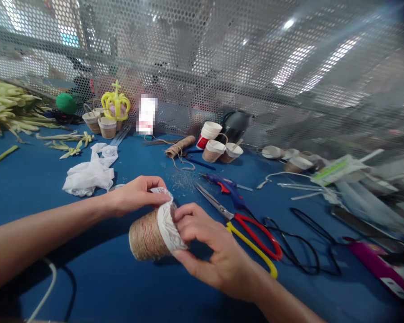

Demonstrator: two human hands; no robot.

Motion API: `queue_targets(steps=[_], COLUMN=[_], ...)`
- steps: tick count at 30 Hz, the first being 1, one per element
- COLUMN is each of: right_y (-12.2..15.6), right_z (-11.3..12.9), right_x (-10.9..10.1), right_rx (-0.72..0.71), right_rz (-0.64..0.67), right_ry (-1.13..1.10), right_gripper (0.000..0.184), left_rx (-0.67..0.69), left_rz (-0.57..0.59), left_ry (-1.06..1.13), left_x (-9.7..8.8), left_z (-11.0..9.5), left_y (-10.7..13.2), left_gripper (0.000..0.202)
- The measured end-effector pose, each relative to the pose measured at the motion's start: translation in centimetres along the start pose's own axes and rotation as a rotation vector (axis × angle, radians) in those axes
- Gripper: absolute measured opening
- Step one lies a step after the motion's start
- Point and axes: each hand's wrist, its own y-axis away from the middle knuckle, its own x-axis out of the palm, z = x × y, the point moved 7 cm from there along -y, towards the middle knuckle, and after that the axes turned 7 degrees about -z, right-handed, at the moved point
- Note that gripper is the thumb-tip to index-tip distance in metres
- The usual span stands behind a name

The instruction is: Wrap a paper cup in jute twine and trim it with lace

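Observation:
A cup wrapped in brown twine (146,235) lies tipped on its side in the air over the blue table, its mouth toward the right. White lace ribbon (167,228) runs around the rim. My right hand (212,246) grips the cup at the mouth, with fingers inside and thumb at the lower rim. Between thumb and fingers, my left hand (139,195) pinches the loose stretch of lace at the top of the rim. A heap of white lace (89,175) lies behind my left forearm.
Scissors (232,215) with red and yellow handles and a blue glue gun (227,186) lie right of the cup. Behind are a twine roll (181,146), paper cups (213,150), a yellow crown (116,105) and a perforated metal screen (188,67). A purple power strip (379,267) sits at right.

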Motion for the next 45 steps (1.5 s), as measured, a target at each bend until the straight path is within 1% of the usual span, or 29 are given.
queue_targets(steps=[3,6,7,8,9,10,12,13,14,15,16,17,18,21,23,26,28,30,32,35,37,39,41,45], right_y=[0.0,-0.1,-0.1,-0.2,-0.2,-0.3,-0.4,-0.4,-0.4,-0.5,-0.5,-0.5,-0.5,-0.5,-0.5,-0.3,0.0,0.2,0.2,0.2,0.3,0.4,0.6,0.7], right_z=[0.0,-0.3,-0.6,-0.8,-1.0,-1.2,-1.6,-1.9,-2.1,-2.3,-2.4,-2.6,-2.7,-2.8,-2.7,-2.9,-3.1,-3.3,-3.7,-4.8,-5.6,-6.2,-6.7,-7.0], right_x=[0.0,-0.5,-0.7,-1.0,-1.3,-1.6,-2.2,-2.4,-2.6,-2.7,-2.7,-2.7,-2.8,-2.9,-3.1,-3.3,-3.8,-4.2,-4.2,-3.9,-4.0,-4.1,-4.3,-4.1], right_rx=[-0.004,0.02,0.035,0.047,0.052,0.053,0.051,0.052,0.055,0.063,0.074,0.087,0.1,0.137,0.156,0.187,0.215,0.234,0.264,0.38,0.465,0.524,0.572,0.638], right_rz=[-0.015,-0.076,-0.101,-0.123,-0.145,-0.167,-0.206,-0.219,-0.224,-0.22,-0.21,-0.201,-0.195,-0.202,-0.232,-0.302,-0.379,-0.446,-0.444,-0.378,-0.381,-0.41,-0.434,-0.456], right_ry=[-0.029,-0.058,-0.057,-0.05,-0.039,-0.025,0.007,0.022,0.036,0.05,0.064,0.076,0.085,0.106,0.141,0.202,0.226,0.225,0.204,0.13,0.065,0.007,-0.048,-0.179], right_gripper=[0.015,0.012,0.012,0.011,0.011,0.01,0.008,0.007,0.007,0.006,0.005,0.005,0.007,0.016,0.017,0.015,0.015,0.013,0.01,0.021,0.029,0.033,0.031,0.017], left_rx=[-0.053,-0.147,-0.179,-0.206,-0.228,-0.249,-0.276,-0.277,-0.268,-0.249,-0.221,-0.184,-0.146,-0.086,-0.061,0.018,0.055,0.061,0.061,0.108,0.166,0.222,0.273,0.349], left_rz=[-0.043,-0.127,-0.143,-0.134,-0.096,-0.024,0.2,0.319,0.409,0.463,0.481,0.463,0.418,0.254,0.171,0.107,0.064,0.042,0.042,0.043,0.046,0.052,0.044,0.035], left_ry=[0.073,0.19,0.219,0.236,0.242,0.242,0.237,0.229,0.216,0.198,0.18,0.162,0.136,-0.009,-0.153,-0.331,-0.404,-0.438,-0.464,-0.526,-0.583,-0.638,-0.69,-0.765], left_x=[-0.3,-1.2,-1.4,-1.5,-1.5,-1.2,0.0,0.6,1.2,1.5,1.7,1.8,1.7,1.1,0.7,0.4,0.2,0.1,0.2,0.6,0.9,1.3,1.4,1.7], left_z=[0.8,1.8,2.1,2.3,2.3,2.2,1.8,1.5,1.2,1.0,0.8,0.6,0.5,0.6,0.7,0.3,0.0,0.1,0.1,-0.1,-0.5,-0.7,-0.9,-1.2], left_y=[-0.3,-0.8,-0.8,-0.9,-0.8,-0.7,-0.1,0.4,0.9,1.2,1.3,1.3,1.1,0.7,0.5,0.4,0.4,0.4,0.4,0.7,0.9,1.1,1.3,1.4], left_gripper=[0.024,0.035,0.039,0.044,0.049,0.055,0.063,0.064,0.064,0.063,0.063,0.062,0.061,0.058,0.056,0.054,0.056,0.058,0.058,0.058,0.06,0.063,0.063,0.062])
